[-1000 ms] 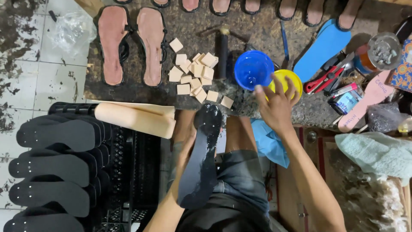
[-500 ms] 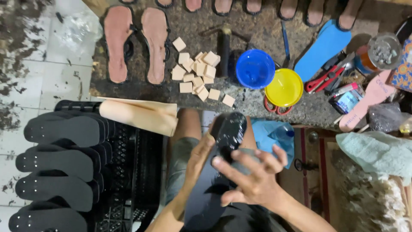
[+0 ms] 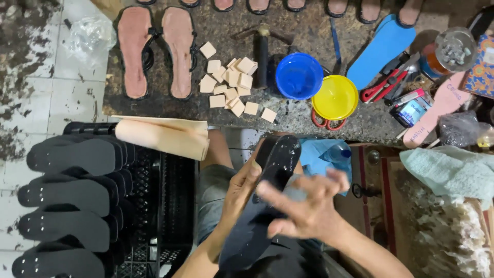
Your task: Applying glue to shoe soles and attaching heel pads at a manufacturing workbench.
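Your left hand (image 3: 242, 188) grips the black sole (image 3: 267, 190), long axis running lower-left to upper-right at frame center, while your right hand (image 3: 309, 211) rests spread-fingered across it.

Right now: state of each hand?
Left hand: closed on the black sole, gripping its edge.
Right hand: open, fingers spread, resting on the sole.

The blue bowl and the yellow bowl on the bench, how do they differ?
The blue bowl looks deeper, with taller walls; the yellow bowl looks shallower and flatter. The blue bowl stands further from the person, next to a dark upright tool; the yellow bowl sits nearer the bench edge, over red-handled scissors. Both are round, plastic-looking, open side up, and they touch or nearly touch each other.
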